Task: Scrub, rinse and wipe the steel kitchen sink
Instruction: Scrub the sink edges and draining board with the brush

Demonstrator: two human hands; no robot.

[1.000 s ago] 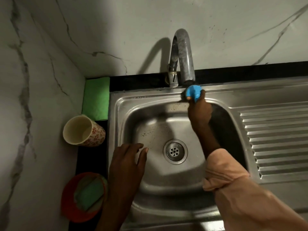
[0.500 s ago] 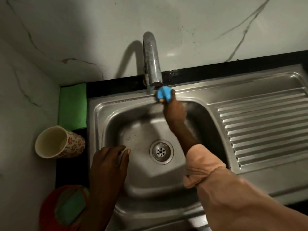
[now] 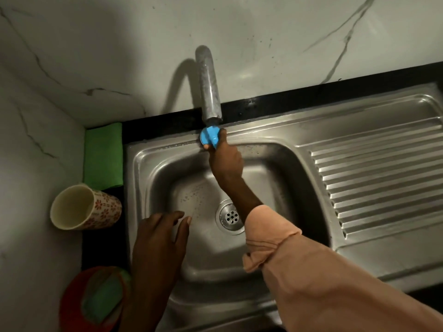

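The steel sink (image 3: 275, 154) has a square basin with a round drain (image 3: 230, 216) in its floor and scattered droplets to the drain's left. A curved steel tap (image 3: 209, 87) rises at the back rim. My right hand (image 3: 226, 161) reaches across the basin and pinches the tap's blue knob (image 3: 209, 138) between thumb and fingers. My left hand (image 3: 159, 240) rests with relaxed fingers on the basin's left edge and holds nothing. No water stream is visible.
A ribbed draining board (image 3: 378, 178) lies to the right. On the black counter at the left are a folded green cloth (image 3: 103, 154), a tipped floral cup (image 3: 84, 210) and a red bowl (image 3: 68, 305) holding a green scrub pad (image 3: 100, 300). Marble walls close the corner.
The view has swung so the sink sits further left in frame. Both hands keep their places: right on the blue knob, left at the basin's edge.
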